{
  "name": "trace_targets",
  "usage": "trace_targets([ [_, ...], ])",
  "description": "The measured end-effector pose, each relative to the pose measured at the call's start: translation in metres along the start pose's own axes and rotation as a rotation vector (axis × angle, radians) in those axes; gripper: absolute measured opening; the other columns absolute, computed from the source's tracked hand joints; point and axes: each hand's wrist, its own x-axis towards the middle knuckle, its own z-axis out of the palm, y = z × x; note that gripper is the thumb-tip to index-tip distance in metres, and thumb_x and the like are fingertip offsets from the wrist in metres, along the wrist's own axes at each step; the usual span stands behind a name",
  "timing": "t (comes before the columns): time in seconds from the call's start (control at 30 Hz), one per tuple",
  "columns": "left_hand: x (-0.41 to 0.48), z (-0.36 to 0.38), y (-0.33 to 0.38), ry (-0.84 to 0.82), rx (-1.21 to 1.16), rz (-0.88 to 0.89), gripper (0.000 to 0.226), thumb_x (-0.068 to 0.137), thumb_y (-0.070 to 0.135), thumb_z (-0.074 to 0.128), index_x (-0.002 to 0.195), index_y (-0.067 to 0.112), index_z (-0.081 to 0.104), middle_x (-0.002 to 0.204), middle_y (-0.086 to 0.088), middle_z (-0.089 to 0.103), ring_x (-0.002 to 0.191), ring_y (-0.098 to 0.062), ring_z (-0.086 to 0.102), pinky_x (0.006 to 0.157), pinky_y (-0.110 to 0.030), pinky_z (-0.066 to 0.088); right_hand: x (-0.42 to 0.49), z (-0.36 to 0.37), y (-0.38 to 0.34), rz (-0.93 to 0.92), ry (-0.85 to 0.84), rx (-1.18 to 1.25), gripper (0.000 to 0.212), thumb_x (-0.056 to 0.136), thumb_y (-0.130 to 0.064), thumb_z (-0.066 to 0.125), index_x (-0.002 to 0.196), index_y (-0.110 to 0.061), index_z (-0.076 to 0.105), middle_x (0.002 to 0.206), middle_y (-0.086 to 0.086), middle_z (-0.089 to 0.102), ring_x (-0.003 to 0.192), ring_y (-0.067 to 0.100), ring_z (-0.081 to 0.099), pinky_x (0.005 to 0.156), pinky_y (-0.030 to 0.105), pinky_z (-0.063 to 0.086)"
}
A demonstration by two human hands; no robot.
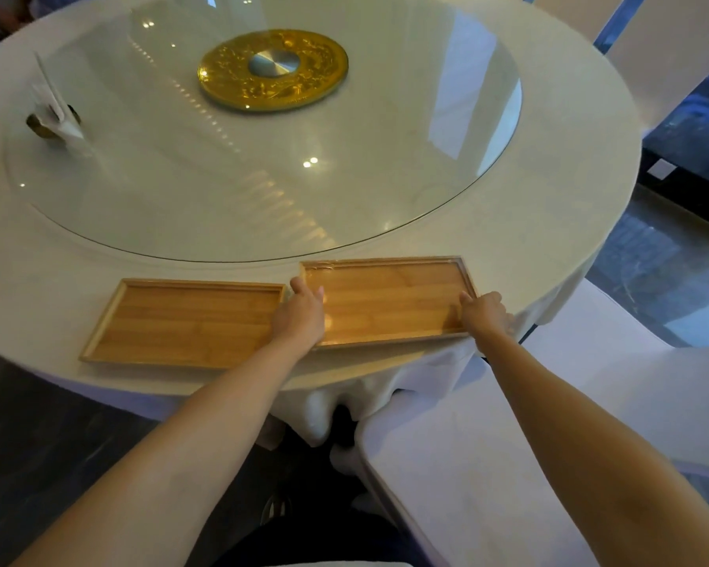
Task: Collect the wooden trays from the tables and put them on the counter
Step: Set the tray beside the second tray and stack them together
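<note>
Two shallow rectangular wooden trays lie side by side on the near edge of a round table (549,223) with a white cloth. The right tray (389,296) is held at both short ends: my left hand (301,317) grips its left end, thumb over the rim, and my right hand (486,313) grips its right end. It looks slightly blurred, and I cannot tell whether it is off the cloth. The left tray (185,323) lies flat beside my left hand, untouched.
A large glass turntable (263,178) with a gold centre disc (273,69) covers the table's middle. A folded napkin in a holder (54,112) stands at its left. White-covered chairs (508,435) stand at the right, one just below the trays.
</note>
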Motion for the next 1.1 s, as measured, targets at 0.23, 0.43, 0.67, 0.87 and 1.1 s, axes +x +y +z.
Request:
trace_targets([
  [0.23,0.018,-0.04,-0.053,0.064,0.047,0.055,0.041,0.1,0.036,0.022,0.121,0.003,0.035,0.065,-0.003,0.048,0.053,-0.021,0.042,0.046,-0.032,0.032,-0.05,0.031,-0.019,0.004,-0.014,-0.029,0.059,0.095,-0.044,0.034,0.134,0.0,0.039,0.138,0.024,0.044,0.127,0.039,0.039,0.103,0.044,0.034],
  [0.43,0.054,-0.076,-0.134,0.108,0.025,0.072,0.043,0.1,0.036,0.022,0.12,0.002,0.04,0.08,-0.011,0.061,0.064,-0.028,0.053,0.048,-0.03,0.035,-0.102,0.081,-0.064,0.009,-0.02,0.033,0.057,0.095,-0.043,0.035,0.132,0.0,0.043,0.138,0.024,0.039,0.127,0.039,0.037,0.105,0.044,0.032],
  [0.67,0.075,-0.109,-0.229,0.117,0.035,0.046,0.047,0.1,0.034,0.022,0.118,0.0,0.05,0.105,-0.02,0.065,0.095,-0.036,0.062,0.067,-0.036,0.042,-0.165,0.149,-0.109,-0.035,0.01,0.109,0.05,0.095,-0.037,0.04,0.131,-0.003,0.04,0.138,0.021,0.038,0.127,0.037,0.036,0.103,0.046,0.035],
  [0.87,0.084,-0.123,-0.282,0.067,0.155,0.079,0.046,0.101,0.031,0.019,0.117,0.0,0.049,0.105,-0.018,0.065,0.093,-0.033,0.063,0.064,-0.033,0.039,-0.193,0.193,-0.125,-0.06,0.027,0.143,0.047,0.094,-0.035,0.043,0.128,-0.003,0.043,0.133,0.02,0.041,0.122,0.036,0.042,0.102,0.047,0.04],
  [1.1,0.094,-0.116,-0.297,0.022,0.213,0.154,0.046,0.101,0.03,0.019,0.117,-0.001,0.049,0.108,-0.019,0.065,0.096,-0.034,0.062,0.066,-0.035,0.038,-0.206,0.204,-0.121,-0.075,0.051,0.051,0.045,0.095,-0.035,0.043,0.123,0.0,0.045,0.129,0.021,0.044,0.118,0.037,0.046,0.098,0.046,0.041],
])
